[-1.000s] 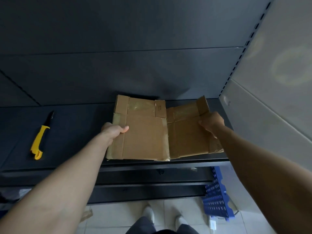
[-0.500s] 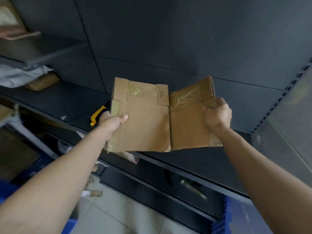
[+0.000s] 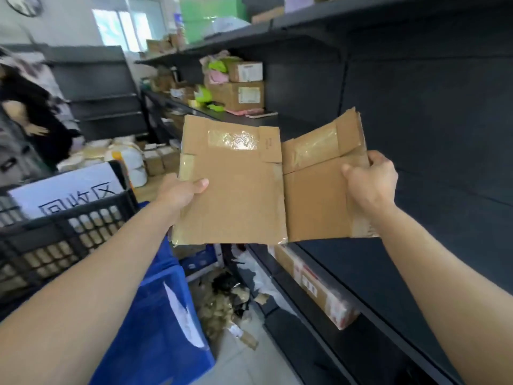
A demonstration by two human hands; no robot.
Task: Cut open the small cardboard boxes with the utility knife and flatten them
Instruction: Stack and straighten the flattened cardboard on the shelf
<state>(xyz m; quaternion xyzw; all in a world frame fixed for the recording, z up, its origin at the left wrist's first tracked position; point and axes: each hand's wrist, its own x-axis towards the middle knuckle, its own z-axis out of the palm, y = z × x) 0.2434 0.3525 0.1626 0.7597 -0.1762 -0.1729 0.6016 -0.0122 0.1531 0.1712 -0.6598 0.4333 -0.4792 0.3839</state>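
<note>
Flattened cardboard box [image 3: 238, 195] held up in air btwn both hands, opened into two panels w/ tape strips on upper flaps. Left hand [image 3: 180, 191] grips left edge, thumb on front. Right hand [image 3: 370, 180] clamps right panel's edge, fingers curled over. Black crate [image 3: 55, 234] w/ white sign below-left of left hand; dark shelf [image 3: 361, 262] under right hand.
</note>
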